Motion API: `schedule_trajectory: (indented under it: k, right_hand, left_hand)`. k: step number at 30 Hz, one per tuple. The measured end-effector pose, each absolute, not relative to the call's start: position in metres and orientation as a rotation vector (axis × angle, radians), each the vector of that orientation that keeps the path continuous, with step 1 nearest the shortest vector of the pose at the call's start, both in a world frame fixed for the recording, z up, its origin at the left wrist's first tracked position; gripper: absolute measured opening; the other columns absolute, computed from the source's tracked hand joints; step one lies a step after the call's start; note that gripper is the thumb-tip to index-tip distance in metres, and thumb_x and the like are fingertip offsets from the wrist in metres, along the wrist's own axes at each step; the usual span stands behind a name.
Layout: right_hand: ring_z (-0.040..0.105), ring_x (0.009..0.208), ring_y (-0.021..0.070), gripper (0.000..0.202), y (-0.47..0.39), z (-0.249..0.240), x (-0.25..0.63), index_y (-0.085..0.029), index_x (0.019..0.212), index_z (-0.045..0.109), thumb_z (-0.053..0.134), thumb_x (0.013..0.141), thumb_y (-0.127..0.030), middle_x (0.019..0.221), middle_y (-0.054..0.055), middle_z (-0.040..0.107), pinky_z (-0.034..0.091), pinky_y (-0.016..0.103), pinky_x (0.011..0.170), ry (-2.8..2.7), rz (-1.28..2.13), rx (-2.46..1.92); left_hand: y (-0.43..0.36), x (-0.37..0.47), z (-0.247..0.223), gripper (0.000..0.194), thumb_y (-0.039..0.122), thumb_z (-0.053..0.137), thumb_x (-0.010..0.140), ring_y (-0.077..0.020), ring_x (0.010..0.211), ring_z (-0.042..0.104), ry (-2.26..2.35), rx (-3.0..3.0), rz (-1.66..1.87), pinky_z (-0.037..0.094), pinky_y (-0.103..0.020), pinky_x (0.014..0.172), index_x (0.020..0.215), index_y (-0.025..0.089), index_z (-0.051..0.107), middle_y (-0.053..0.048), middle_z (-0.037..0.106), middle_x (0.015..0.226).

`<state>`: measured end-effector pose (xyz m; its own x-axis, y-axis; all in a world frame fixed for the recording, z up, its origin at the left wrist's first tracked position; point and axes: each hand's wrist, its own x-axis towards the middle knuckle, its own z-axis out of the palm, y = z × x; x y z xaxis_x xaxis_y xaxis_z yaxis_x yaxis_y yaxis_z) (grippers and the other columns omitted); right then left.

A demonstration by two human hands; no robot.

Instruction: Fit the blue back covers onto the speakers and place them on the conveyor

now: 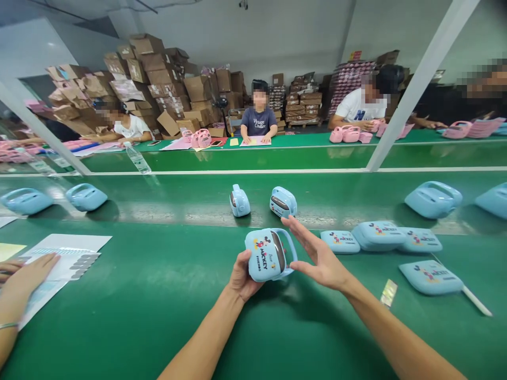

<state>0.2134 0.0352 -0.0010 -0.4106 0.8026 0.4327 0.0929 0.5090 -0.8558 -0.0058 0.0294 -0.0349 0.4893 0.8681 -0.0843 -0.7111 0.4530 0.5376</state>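
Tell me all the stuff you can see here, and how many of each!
held case: 1, light blue, Mickey print, in the left hand's grip above the green table
cases on belt: about 7, light blue, across the middle strip, e.g.
flat covers: 4, light blue, on the table at right, e.g.
sticker sheet: 1, white, far left, under a co-worker's hand
bottle: 1, clear, far side of belt
pink cases: several, far table, e.g.
boxes: many, brown, stacked at the back
people: about 5, seated behind
left hand: holds the case
right hand: open, at the case's handle
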Motion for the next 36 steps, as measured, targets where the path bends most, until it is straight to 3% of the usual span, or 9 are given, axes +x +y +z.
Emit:
schedule_trajectory:
  k: [5, 10, 16, 22, 36]
  right_hand:
    - [0.033, 0.152, 0.0349, 0.089, 0.035, 0.005, 0.214, -0.032, 0.157, 0.036, 0.08, 0.081, -0.051, 0.165, 0.011, 0.035, 0.028, 0.058, 0.123, -1.959, 0.802, -0.787]
    - [0.03, 0.153, 0.0371, 0.101, 0.028, -0.001, 0.201, -0.033, 0.157, 0.036, 0.086, 0.072, -0.053, 0.167, 0.013, 0.03, 0.032, 0.059, 0.121, -2.169, 0.68, -0.76]
    - [0.036, 0.15, 0.0395, 0.107, 0.028, -0.01, 0.201, -0.033, 0.158, 0.036, 0.089, 0.067, -0.053, 0.166, 0.015, 0.033, 0.036, 0.059, 0.119, -2.187, 0.605, -0.765]
    - [0.044, 0.146, 0.0362, 0.099, 0.028, -0.011, 0.202, -0.034, 0.156, 0.038, 0.088, 0.072, -0.047, 0.161, 0.014, 0.041, 0.043, 0.055, 0.116, -2.196, 0.536, -0.741]
    - [0.053, 0.138, 0.0367, 0.093, 0.028, -0.013, 0.206, -0.037, 0.153, 0.043, 0.088, 0.072, -0.047, 0.153, 0.013, 0.051, 0.048, 0.058, 0.111, -2.196, 0.462, -0.768]
  left_hand:
    - [0.03, -0.008, -0.032, 0.068, 0.038, 0.081, 0.073, -0.0366, 0.125, 0.062, 0.397, 0.452, 1.026, 0.038, -0.057, 0.115, 0.133, 0.015, 0.06, -0.013, 0.076, 0.119]
    - [0.025, 0.004, -0.033, 0.063, 0.032, 0.083, 0.071, -0.0309, 0.107, 0.07, 0.565, 0.473, 1.032, 0.047, -0.051, 0.108, 0.13, 0.019, 0.063, -0.008, 0.077, 0.109]
    - [0.018, 0.012, -0.024, 0.064, 0.034, 0.087, 0.068, -0.0317, 0.104, 0.069, 0.695, 0.559, 1.082, 0.054, -0.044, 0.093, 0.126, 0.021, 0.065, -0.009, 0.075, 0.11]
    - [0.015, 0.012, -0.019, 0.076, 0.036, 0.094, 0.059, -0.0351, 0.116, 0.064, 0.724, 0.568, 1.153, 0.05, -0.047, 0.101, 0.128, 0.023, 0.064, -0.01, 0.073, 0.118]
    - [0.017, 0.012, -0.008, 0.064, 0.026, 0.093, 0.06, -0.0288, 0.1, 0.068, 0.856, 0.625, 1.165, 0.051, -0.046, 0.094, 0.117, 0.021, 0.063, -0.007, 0.074, 0.106]
